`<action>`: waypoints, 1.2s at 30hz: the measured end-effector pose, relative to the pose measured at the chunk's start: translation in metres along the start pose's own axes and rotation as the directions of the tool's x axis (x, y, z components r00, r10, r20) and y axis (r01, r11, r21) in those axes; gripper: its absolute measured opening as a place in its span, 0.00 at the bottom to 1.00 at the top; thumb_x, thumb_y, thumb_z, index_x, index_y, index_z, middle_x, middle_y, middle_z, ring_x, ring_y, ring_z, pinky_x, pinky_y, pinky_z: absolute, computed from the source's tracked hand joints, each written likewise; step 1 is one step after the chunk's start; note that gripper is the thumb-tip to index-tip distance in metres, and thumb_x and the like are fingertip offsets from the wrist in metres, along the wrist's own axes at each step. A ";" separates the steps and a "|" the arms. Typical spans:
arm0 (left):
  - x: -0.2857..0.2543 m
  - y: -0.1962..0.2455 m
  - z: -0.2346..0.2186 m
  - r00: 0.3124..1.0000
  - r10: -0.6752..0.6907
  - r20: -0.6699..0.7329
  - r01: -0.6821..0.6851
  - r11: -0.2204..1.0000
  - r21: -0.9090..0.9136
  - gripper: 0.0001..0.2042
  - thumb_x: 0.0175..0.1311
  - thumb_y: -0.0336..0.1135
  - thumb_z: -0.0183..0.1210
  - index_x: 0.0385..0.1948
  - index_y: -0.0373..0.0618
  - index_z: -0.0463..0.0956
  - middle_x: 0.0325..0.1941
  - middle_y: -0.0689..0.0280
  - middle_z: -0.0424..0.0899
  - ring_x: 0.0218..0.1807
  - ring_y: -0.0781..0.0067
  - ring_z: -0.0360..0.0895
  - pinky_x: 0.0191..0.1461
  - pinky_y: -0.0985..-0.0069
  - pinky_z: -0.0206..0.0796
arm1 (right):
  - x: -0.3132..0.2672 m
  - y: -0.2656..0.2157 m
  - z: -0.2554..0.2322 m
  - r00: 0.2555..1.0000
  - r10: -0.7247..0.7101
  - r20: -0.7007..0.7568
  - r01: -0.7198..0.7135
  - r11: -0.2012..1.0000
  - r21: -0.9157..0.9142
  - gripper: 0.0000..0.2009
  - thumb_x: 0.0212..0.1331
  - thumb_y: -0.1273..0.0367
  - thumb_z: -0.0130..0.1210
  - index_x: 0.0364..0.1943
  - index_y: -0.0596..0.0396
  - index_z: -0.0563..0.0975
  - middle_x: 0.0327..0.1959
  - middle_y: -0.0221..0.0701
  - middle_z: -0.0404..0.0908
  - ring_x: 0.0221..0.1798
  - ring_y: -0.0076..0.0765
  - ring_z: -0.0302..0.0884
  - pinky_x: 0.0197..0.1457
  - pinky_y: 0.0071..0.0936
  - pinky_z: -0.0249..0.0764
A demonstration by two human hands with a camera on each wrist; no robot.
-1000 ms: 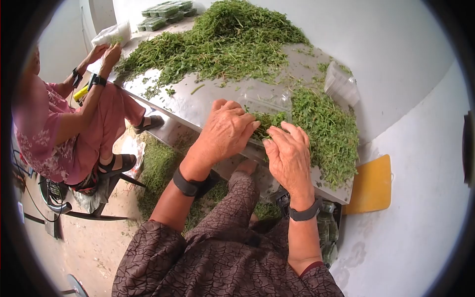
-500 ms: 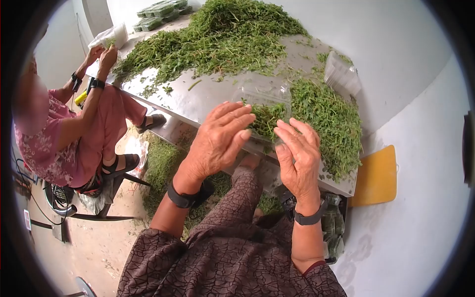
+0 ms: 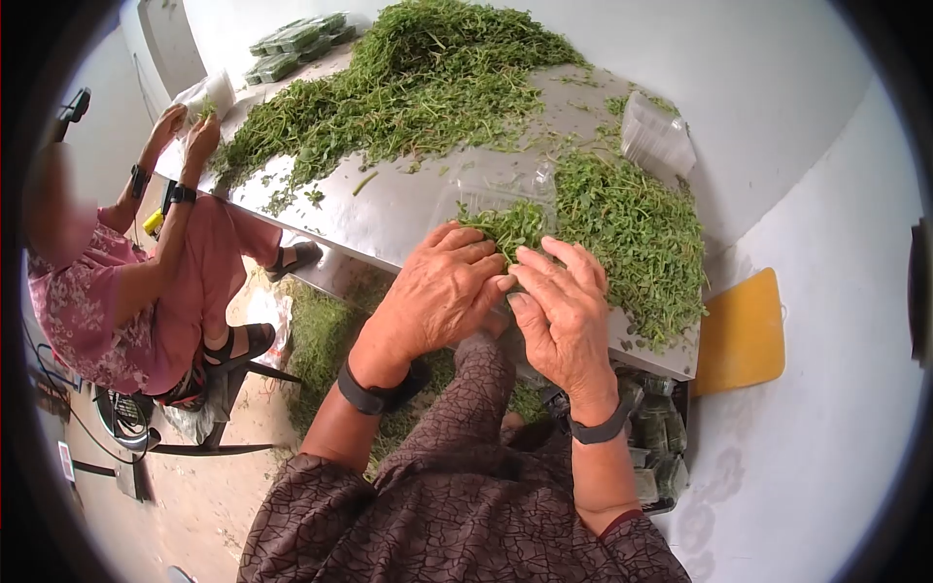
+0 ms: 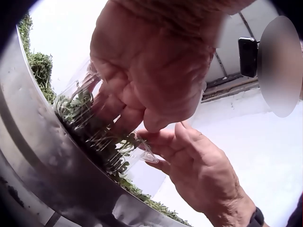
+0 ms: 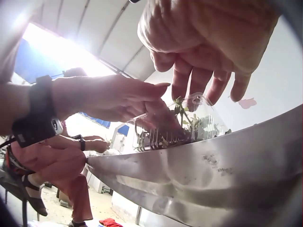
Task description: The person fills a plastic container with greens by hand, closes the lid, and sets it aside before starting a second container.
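At the table's near edge, leafy green stems [image 3: 517, 223] lie in a clear plastic box [image 4: 75, 87]. My left hand [image 3: 432, 296] rests on the stems at the box's left side, its fingers bent slightly and reaching inside in the left wrist view. My right hand [image 3: 564, 316] is at the box's right side, fingers loosely extended; its fingertips touch the stems or the rim, I cannot tell which. In the right wrist view, a few sprigs [image 5: 180, 109] stick up between the left hand [image 5: 128, 101] and the right hand [image 5: 203, 42].
A large heap of greens [image 3: 437, 87] covers the back of the metal table [image 3: 360, 219]; a smaller heap [image 3: 632, 243] lies right. Clear stacked containers [image 3: 659, 136] stand behind it, filled boxes [image 3: 301, 39] far left. Someone in pink [image 3: 219, 248] sits left; a yellow board [image 3: 743, 335] leans right.
My hands drew apart above the box, then came back together and down onto the stems. The stems now bunch higher between my fingers.
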State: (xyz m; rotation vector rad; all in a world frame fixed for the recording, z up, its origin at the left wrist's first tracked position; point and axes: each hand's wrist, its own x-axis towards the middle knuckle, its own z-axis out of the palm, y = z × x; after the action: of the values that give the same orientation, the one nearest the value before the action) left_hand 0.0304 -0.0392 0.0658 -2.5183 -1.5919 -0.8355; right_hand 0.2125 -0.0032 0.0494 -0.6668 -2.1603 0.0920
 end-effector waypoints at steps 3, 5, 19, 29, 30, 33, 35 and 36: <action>0.000 0.000 0.003 1.000 0.031 -0.002 -0.031 0.999 0.025 0.13 0.64 0.36 0.53 0.41 0.36 0.79 0.46 0.54 0.82 0.54 0.51 0.74 0.64 0.57 0.61 | 0.002 0.002 0.005 1.000 0.005 0.014 -0.005 1.000 -0.017 0.13 0.61 0.63 0.53 0.38 0.60 0.81 0.44 0.39 0.83 0.58 0.47 0.70 0.67 0.46 0.57; 0.001 0.001 0.005 0.984 0.058 -0.169 -0.062 0.998 -0.018 0.09 0.60 0.32 0.54 0.32 0.35 0.78 0.36 0.56 0.82 0.48 0.53 0.76 0.59 0.62 0.64 | 0.003 0.006 0.011 0.999 0.034 0.012 -0.034 0.999 -0.019 0.15 0.63 0.62 0.51 0.31 0.60 0.81 0.41 0.40 0.83 0.57 0.48 0.71 0.66 0.48 0.57; 0.031 0.002 0.008 0.999 -0.033 -0.039 0.029 0.995 -0.097 0.19 0.70 0.40 0.48 0.52 0.33 0.73 0.60 0.47 0.73 0.65 0.49 0.66 0.70 0.58 0.54 | -0.005 0.017 -0.001 0.988 0.061 -0.141 -0.055 0.998 0.041 0.13 0.61 0.65 0.52 0.34 0.64 0.80 0.44 0.41 0.82 0.56 0.47 0.72 0.63 0.44 0.62; 0.033 0.005 0.017 0.989 -0.052 0.137 0.056 0.998 -0.027 0.18 0.69 0.42 0.47 0.50 0.38 0.76 0.56 0.54 0.77 0.66 0.52 0.66 0.72 0.55 0.50 | -0.034 0.037 0.002 0.959 0.233 -0.160 -0.216 0.970 0.112 0.11 0.60 0.67 0.53 0.33 0.64 0.80 0.41 0.42 0.83 0.51 0.46 0.75 0.57 0.40 0.68; 0.032 0.004 0.015 0.995 -0.042 0.094 0.047 0.998 -0.053 0.18 0.69 0.43 0.47 0.48 0.39 0.76 0.54 0.54 0.78 0.64 0.52 0.68 0.71 0.53 0.50 | -0.034 0.038 0.003 0.960 0.227 -0.163 -0.210 0.971 0.117 0.11 0.61 0.67 0.53 0.33 0.64 0.80 0.41 0.42 0.83 0.51 0.46 0.76 0.56 0.40 0.68; 0.028 0.001 0.003 0.996 -0.036 0.077 0.050 0.980 -0.193 0.23 0.73 0.48 0.41 0.53 0.39 0.76 0.61 0.55 0.74 0.68 0.54 0.64 0.76 0.56 0.42 | -0.034 0.040 0.002 0.959 0.228 -0.166 -0.206 0.968 0.142 0.12 0.61 0.67 0.53 0.32 0.64 0.80 0.40 0.42 0.83 0.50 0.46 0.76 0.55 0.40 0.69; 0.026 0.002 -0.010 0.998 -0.056 0.017 0.058 0.983 -0.176 0.25 0.73 0.50 0.38 0.53 0.40 0.75 0.61 0.55 0.74 0.68 0.54 0.64 0.76 0.56 0.41 | -0.035 0.040 0.000 0.961 0.224 -0.161 -0.201 0.968 0.147 0.11 0.60 0.68 0.54 0.31 0.64 0.80 0.39 0.42 0.83 0.49 0.46 0.76 0.53 0.40 0.70; 0.025 0.001 -0.014 0.996 -0.071 -0.053 0.062 0.985 -0.164 0.27 0.74 0.52 0.36 0.54 0.40 0.75 0.62 0.55 0.74 0.69 0.55 0.63 0.76 0.57 0.40 | -0.035 0.040 0.001 0.961 0.226 -0.161 -0.202 0.967 0.156 0.11 0.60 0.68 0.54 0.31 0.64 0.80 0.39 0.42 0.83 0.49 0.46 0.76 0.53 0.40 0.70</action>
State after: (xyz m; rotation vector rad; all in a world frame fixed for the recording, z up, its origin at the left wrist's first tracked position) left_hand 0.0333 -0.0233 0.0901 -2.5317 -1.6616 -1.0789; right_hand 0.2467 0.0135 0.0120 -0.7963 -1.8869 0.2849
